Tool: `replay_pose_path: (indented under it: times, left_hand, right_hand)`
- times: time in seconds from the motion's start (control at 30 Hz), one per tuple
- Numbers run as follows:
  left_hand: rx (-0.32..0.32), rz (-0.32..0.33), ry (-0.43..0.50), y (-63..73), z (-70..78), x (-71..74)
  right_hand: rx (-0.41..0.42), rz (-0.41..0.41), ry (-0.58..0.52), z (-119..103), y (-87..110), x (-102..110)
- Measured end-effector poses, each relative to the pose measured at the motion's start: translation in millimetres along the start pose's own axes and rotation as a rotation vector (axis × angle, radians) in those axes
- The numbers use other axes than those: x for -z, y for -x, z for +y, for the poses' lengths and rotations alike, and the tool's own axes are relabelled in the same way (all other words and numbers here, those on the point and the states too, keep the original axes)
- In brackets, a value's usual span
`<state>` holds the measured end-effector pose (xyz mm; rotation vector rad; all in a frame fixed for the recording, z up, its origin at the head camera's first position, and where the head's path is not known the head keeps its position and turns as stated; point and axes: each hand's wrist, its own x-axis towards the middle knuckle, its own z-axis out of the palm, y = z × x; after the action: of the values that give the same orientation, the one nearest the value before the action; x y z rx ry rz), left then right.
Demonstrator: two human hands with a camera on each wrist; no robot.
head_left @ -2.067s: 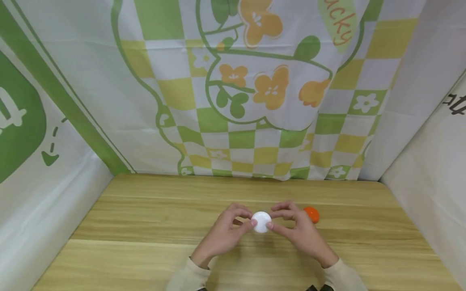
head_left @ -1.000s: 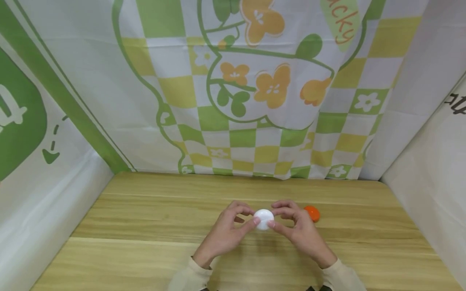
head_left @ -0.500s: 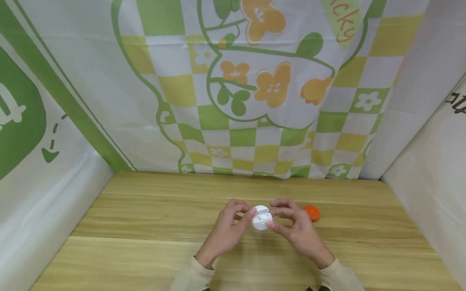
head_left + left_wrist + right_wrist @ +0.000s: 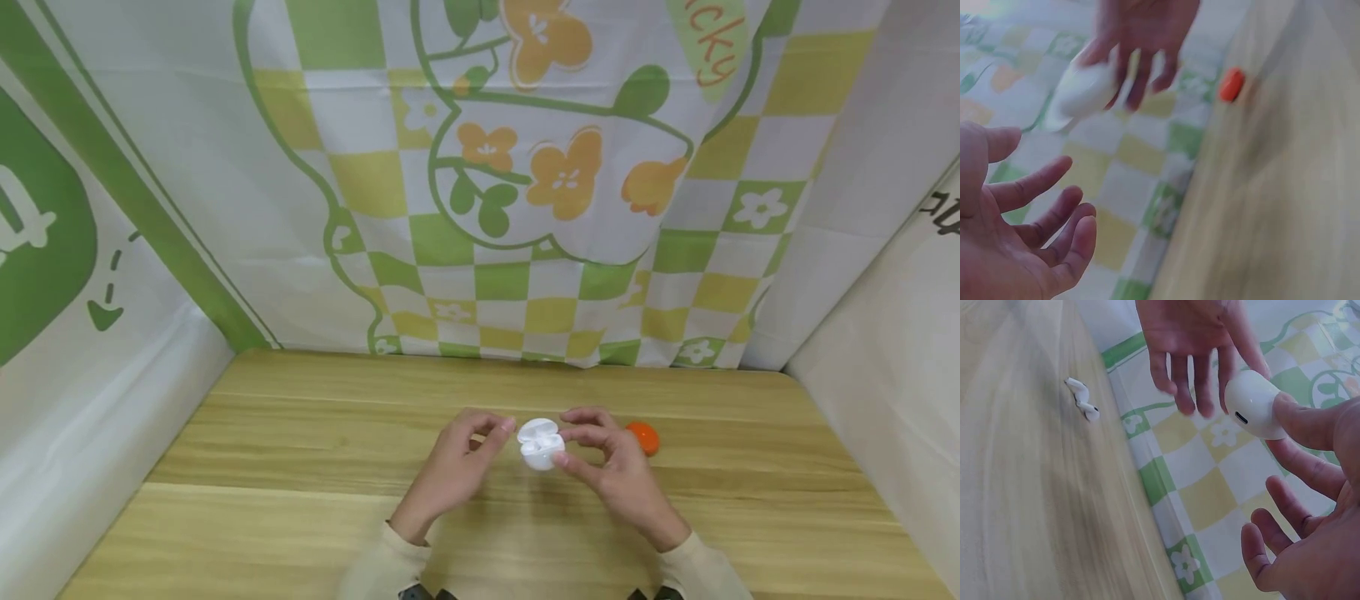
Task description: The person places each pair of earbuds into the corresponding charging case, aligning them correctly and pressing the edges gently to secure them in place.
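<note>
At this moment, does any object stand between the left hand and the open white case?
Nothing visible does: only a narrow gap separates the left hand from the open white case, which the right hand holds. The orange object lies beyond the right hand, outside that gap.

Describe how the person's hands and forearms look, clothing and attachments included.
The left hand and right hand are bare, with no gloves showing. The left sleeve and right sleeve are long and pale cream, ending near the wrists. Small black pieces show by both forearms at the head view's bottom edge, too cut off to identify.
</note>
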<state>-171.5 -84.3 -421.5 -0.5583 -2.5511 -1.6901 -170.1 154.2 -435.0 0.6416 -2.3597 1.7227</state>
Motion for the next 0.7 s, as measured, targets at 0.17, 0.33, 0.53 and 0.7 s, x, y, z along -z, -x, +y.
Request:
replay_pose_path:
  times: [0.17,0.33,0.53,0.7]
  left_hand:
    - [0.029,0.094,-0.056,1.9,-5.5,28.6]
    - [0.052,0.134,-0.225,4.9,-18.1,48.8]
    - [0.165,0.075,-0.41,7.5,-32.6,54.4]
    - [0.227,-0.021,-0.513,7.6,-42.6,52.0]
  right_hand:
    - [-0.008,0.058,-0.041,2,-0.7,7]
    - [-0.024,0.104,-0.056,2,-1.0,12]
    - [-0.057,0.114,-0.044,1,-1.2,15]
    - [-0.068,0.113,-0.036,1,-2.3,15]
